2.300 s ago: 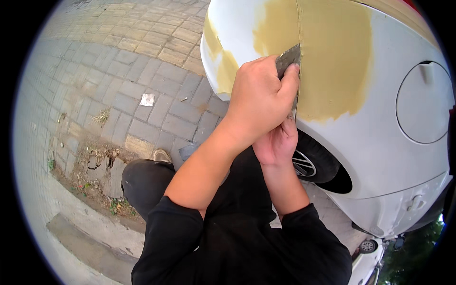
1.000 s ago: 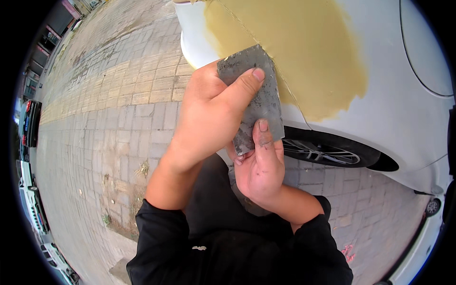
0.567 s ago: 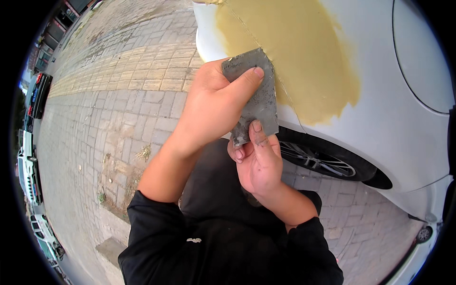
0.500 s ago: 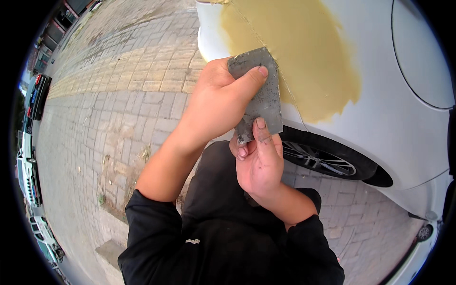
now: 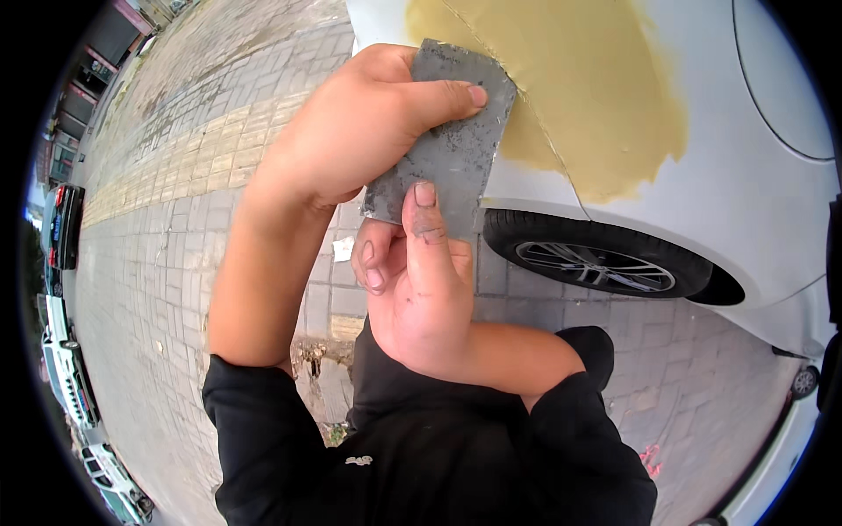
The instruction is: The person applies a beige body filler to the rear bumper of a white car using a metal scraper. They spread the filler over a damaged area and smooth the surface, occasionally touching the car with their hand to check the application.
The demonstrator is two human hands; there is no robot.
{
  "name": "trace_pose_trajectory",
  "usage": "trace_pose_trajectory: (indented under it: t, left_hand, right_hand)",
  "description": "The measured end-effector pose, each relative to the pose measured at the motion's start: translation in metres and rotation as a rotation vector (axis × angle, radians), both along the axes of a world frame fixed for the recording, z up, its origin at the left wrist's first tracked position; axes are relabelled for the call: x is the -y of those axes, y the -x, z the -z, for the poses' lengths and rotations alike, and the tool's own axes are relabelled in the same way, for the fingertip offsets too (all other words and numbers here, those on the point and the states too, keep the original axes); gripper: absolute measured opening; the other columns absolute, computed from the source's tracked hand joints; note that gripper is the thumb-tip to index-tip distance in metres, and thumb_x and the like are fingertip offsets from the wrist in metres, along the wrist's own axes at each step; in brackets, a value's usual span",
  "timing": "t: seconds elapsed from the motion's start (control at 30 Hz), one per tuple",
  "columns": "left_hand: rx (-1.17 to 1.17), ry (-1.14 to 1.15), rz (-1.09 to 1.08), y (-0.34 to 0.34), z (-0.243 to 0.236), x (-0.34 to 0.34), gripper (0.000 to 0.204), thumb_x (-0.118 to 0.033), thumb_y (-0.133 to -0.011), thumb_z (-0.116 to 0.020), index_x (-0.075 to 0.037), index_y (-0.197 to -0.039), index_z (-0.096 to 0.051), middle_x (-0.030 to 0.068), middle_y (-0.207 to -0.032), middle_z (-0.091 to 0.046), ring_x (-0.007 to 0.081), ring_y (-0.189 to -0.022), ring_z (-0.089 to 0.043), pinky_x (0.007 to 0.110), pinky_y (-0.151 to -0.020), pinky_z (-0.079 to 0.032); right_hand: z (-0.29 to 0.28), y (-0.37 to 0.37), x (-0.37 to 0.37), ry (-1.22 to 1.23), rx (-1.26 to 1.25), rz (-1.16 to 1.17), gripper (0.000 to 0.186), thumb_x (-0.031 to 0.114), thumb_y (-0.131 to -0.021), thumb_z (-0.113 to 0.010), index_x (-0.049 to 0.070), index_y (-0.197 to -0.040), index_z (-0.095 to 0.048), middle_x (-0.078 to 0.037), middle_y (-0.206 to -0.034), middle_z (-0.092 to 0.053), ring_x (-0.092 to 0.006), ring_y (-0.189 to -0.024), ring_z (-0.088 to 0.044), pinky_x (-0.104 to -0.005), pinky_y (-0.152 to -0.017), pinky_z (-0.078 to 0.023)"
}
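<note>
Clock directions taken from the plate. Grey plate (image 5: 449,158) sits at 12 o'clock of my view centre, flat face toward me, mottled with dark specks, slightly tilted. Both hands are closed on it, no free gap in either grip.

Left hand (image 5: 364,118) comes in at 9–10 o'clock, thumb laid across the upper face; I'd read that as the steadying hold, back support hidden from me. Right hand (image 5: 421,294) is at 6, palm up, thumb flat on the lower face, its fingers partly hidden behind; likely bearing from below so the plate can't swing. Right thumb has dark smudges.

Plate's right corner overlaps the seam (image 5: 553,145) in my view; can't tell if it touches. Yellowish patch (image 5: 605,96) at 2–3, straddling that seam on the white car body (image 5: 710,188). Wheel (image 5: 596,263) at 4, under the arch.

Further out: white scrap (image 5: 344,249) on the paving (image 5: 175,254) at 7–8, dark parked car (image 5: 63,228) just under 9.
</note>
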State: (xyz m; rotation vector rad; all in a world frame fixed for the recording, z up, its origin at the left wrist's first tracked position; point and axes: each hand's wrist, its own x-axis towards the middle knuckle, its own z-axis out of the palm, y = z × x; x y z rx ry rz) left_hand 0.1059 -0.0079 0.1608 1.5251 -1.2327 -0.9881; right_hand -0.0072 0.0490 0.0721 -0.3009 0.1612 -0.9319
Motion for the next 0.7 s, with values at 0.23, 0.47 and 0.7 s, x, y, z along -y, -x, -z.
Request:
trace_pose_trajectory:
  t: [0.23, 0.47, 0.7]
  left_hand:
    - [-0.084, 0.041, -0.016, 0.009, -0.002, -0.001, 0.032, -0.020, -0.090, -0.075, 0.006, -0.107, -0.072, 0.0068, -0.086, -0.075, 0.0112, -0.071, -0.067, 0.028, -0.067, -0.055]
    - [0.105, -0.222, 0.007, -0.013, -0.035, 0.018, 0.036, -0.021, -0.090, -0.078, 0.005, -0.115, -0.071, 0.0102, -0.097, -0.076, 0.0132, -0.075, -0.072, 0.028, -0.067, -0.058]
    - [-0.195, 0.001, 0.035, 0.009, -0.004, -0.001, 0.028, -0.017, -0.095, -0.070, 0.006, -0.109, -0.071, 0.0104, -0.093, -0.076, 0.0124, -0.076, -0.070, 0.028, -0.065, -0.057]
  right_hand:
    - [0.011, 0.007, 0.011, 0.178, -0.119, -0.073, 0.035, 0.039, -0.112, -0.053, 0.008, -0.096, -0.060, -0.002, -0.073, -0.059, -0.0070, -0.062, -0.048, -0.0228, -0.056, -0.038]
    - [-0.024, -0.020, 0.003, 0.081, -0.044, -0.127, 0.057, 0.051, -0.113, -0.038, 0.005, -0.090, -0.061, -0.009, -0.084, -0.063, -0.0130, -0.069, -0.047, -0.0279, -0.066, -0.040]
    - [0.014, 0.012, 0.012, 0.198, -0.113, -0.158, 0.041, 0.043, -0.113, -0.047, 0.008, -0.097, -0.060, -0.010, -0.079, -0.063, -0.0154, -0.067, -0.050, -0.0293, -0.064, -0.040]
